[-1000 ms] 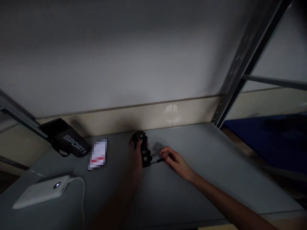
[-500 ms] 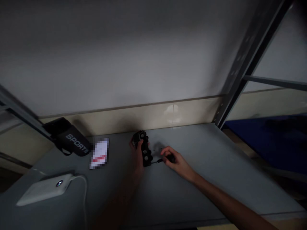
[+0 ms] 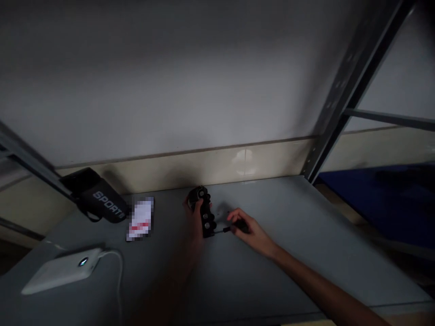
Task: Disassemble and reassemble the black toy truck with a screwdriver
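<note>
My left hand (image 3: 196, 215) is closed around a black toy vehicle (image 3: 205, 219), its thumb lying across the upper part. The toy stands on end, with dark round wheels along its right side and shiny round spots on its face. In my right hand (image 3: 249, 231) is a screwdriver (image 3: 227, 230) with a black handle, the fingers curled around that handle. Its thin shaft points left, and the tip meets the toy's lower end. Dim light hides the exact contact there.
A grey shelf top (image 3: 288, 271) lies under my hands. To the left are a black SPORT pouch (image 3: 105, 199), a phone (image 3: 141, 217) and a white power bank (image 3: 63, 270) with a cable (image 3: 120, 276). Metal posts (image 3: 353, 99) rise at the sides, before a wall (image 3: 204, 90).
Both hands keep nearly the same place and grip. The view has shifted very slightly, and the screwdriver stays at the toy's lower end.
</note>
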`<action>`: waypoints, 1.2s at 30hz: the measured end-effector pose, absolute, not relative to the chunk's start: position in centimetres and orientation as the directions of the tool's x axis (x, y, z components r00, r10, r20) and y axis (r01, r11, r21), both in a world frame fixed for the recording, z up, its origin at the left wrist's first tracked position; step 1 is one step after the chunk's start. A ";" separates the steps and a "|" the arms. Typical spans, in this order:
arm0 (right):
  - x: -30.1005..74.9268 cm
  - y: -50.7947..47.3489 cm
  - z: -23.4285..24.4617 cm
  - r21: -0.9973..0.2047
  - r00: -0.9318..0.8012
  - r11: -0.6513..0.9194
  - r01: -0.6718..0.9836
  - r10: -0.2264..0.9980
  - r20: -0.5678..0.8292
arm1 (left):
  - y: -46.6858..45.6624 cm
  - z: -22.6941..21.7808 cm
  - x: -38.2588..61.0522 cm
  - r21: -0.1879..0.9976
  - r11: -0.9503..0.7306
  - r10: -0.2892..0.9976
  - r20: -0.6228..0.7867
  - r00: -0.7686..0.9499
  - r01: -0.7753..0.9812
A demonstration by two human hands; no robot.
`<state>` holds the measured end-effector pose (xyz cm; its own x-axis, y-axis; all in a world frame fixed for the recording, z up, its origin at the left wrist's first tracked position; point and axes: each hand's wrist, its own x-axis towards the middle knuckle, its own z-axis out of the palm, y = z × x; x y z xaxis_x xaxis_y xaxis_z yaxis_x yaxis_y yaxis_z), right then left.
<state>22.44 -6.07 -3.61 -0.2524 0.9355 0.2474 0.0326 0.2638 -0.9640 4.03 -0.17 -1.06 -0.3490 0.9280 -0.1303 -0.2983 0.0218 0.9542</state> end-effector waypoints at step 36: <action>22.5 -6.4 -2.9 -0.960 -0.234 0.280 0.005 0.933 0.271 | -0.2 -1.1 3.9 0.956 0.049 0.933 -0.148 -0.329 -0.291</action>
<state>22.51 -6.39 -2.88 -0.2344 0.9335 0.2714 0.0045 0.2803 -0.9599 3.88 -0.24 -1.11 -0.3291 0.9327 -0.1475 -0.2907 0.0486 0.9556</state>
